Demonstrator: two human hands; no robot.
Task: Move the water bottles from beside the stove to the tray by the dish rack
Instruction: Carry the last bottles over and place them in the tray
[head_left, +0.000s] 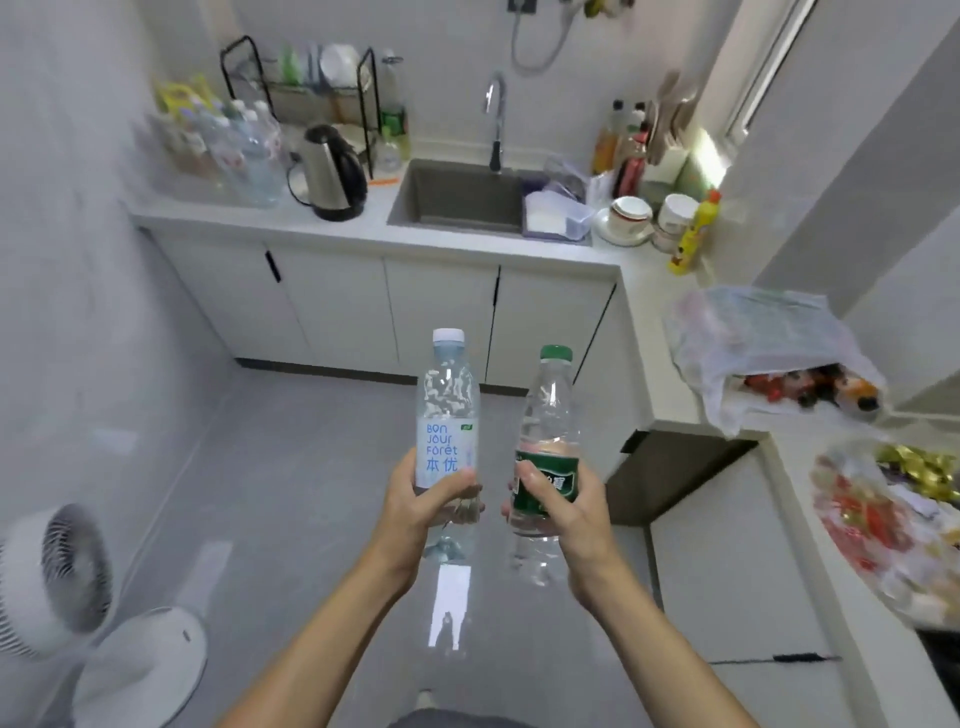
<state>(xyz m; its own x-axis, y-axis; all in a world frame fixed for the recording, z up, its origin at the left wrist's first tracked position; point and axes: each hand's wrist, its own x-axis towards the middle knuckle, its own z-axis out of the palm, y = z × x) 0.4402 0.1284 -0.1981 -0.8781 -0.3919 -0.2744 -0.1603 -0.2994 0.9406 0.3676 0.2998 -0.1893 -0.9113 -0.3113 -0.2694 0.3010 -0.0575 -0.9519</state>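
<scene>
**Two bottles held upright over the kitchen floor**

Two bare hands are raised in front of the person, each wrapped around a water bottle. The left hand (423, 499) grips the white-capped bottle (448, 415) around its lower half, fingers curled over the bottom of the pale label (blue lettering reads "Bon Jour Foret"). The right hand (563, 499) grips the green-capped bottle (548, 415) across its dark green label, thumb in front. Both bottles stand upright, close beside each other but apart, held in the air above the grey floor and well short of the counter.

Low at the left stand two white fans (57, 582). Along the right edge runs a counter arm carrying plastic bags (753, 343) of colourful items.

Farther off, the back counter holds a sink (457, 197) with a tall faucet (496, 119). Left of the sink sit a steel kettle (327, 171) and a black wire dish rack (311, 88); beside them, in the corner, a cluster of clear bottles (234, 145) stands grouped together, too blurred to show what it rests on. Right of the sink are bowls (631, 213) and a yellow bottle (691, 234).
</scene>
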